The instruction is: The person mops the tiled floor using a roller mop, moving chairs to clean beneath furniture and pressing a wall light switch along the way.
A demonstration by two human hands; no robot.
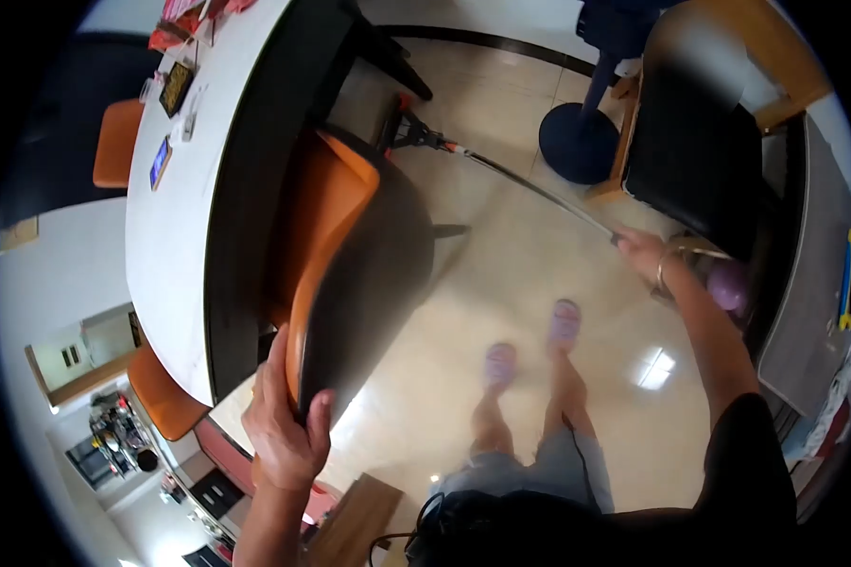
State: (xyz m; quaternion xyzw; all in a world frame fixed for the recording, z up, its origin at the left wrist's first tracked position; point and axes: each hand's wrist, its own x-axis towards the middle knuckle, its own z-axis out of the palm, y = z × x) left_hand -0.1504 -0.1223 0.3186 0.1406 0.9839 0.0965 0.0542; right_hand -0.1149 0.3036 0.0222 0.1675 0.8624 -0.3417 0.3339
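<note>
My left hand (288, 425) grips the top edge of an orange and dark grey chair (378, 255), thumb on the outer side and fingers on the orange side. The chair stands against a white-topped table (184, 217). Wrapped round the end of a long metal pole, my right hand (641, 253) is at the right. The pole (539, 191) runs up and left to a mop head (394, 128) with orange parts, which rests on the floor by the table's dark base, partly hidden by the chair.
A dark fan base (579, 142) stands beyond the pole. A wooden chair with a black seat (686, 161) is at the upper right. Near my right forearm lies a purple ball (728, 285). A phone (161, 163) lies on the table. Shiny tiles surround my slippers (564, 323).
</note>
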